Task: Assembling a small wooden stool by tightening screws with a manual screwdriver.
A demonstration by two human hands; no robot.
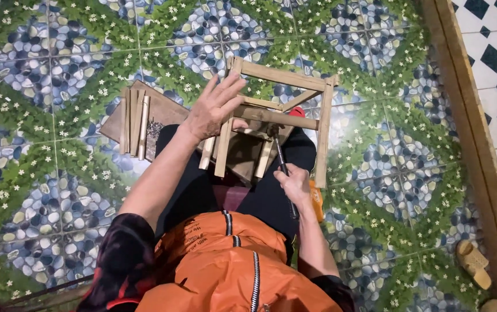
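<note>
Patterned floor tiles [40, 190], pebble and flower print, were seen under a wooden frame [286, 115] propped on the lap.
L hand [214, 110] was laid on the frame w/ fingers spread, nothing gripped. R hand [294, 184] was closed round a hammer [280, 156], head at a frame slat. Loose wooden slats [134, 122] were left on a board [165, 110] nearby.

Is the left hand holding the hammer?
No, the left hand rests on the wooden frame, while the right hand grips the hammer.
</note>
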